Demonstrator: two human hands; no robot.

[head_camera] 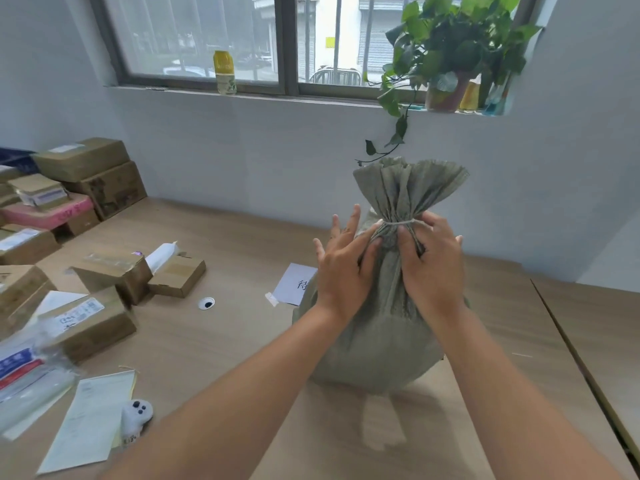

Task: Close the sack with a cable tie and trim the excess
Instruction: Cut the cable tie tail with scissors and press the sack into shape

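A grey-green woven sack (381, 334) stands upright on the wooden table (214, 348), right of centre. Its mouth is gathered into a neck, and the cloth fans out above it. A thin pale cable tie (401, 223) circles the neck. My left hand (341, 265) presses on the sack's left side just below the tie, thumb on the cloth and fingers spread. My right hand (431, 261) grips the neck from the right, fingertips at the tie. The tie's loose tail is hidden from view.
Several cardboard parcels (114, 275) and plastic mailers crowd the table's left side. A paper slip (90, 420) and a small white ghost toy (136, 415) lie near the front left. A white sheet (294, 282) lies behind the sack. A potted plant (450, 57) hangs from the windowsill.
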